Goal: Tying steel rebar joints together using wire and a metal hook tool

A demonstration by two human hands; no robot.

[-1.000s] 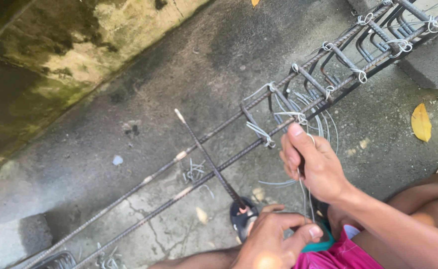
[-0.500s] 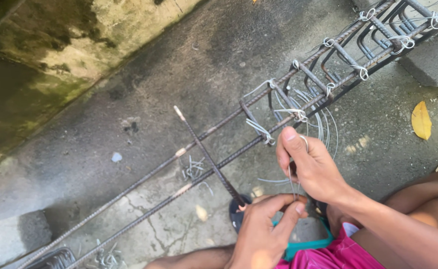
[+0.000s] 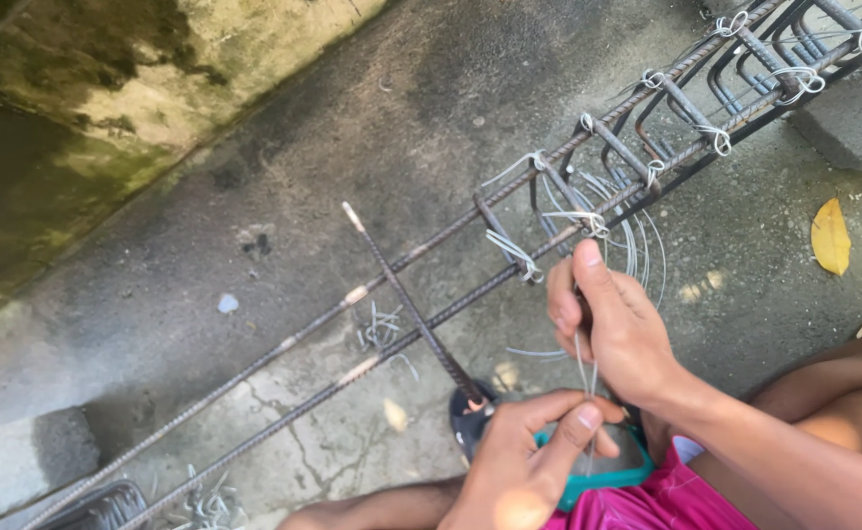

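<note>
A grey concrete floor [image 3: 254,147] carries a rebar cage [image 3: 647,147] running toward the upper right. Lower right, both hands, left hand [image 3: 524,461] and right hand [image 3: 612,329], pinch thin tie wire [image 3: 584,368].

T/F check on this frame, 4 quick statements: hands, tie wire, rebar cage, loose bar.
1. Both hands pinch thin tie wire. True: right hand and left hand grip it.
2. The rebar cage stands upright. False: it lies along the concrete ground.
3. A loose short bar lies across the long bars. True.
4. The leaf on the ground is green. False: it is yellow.
</note>
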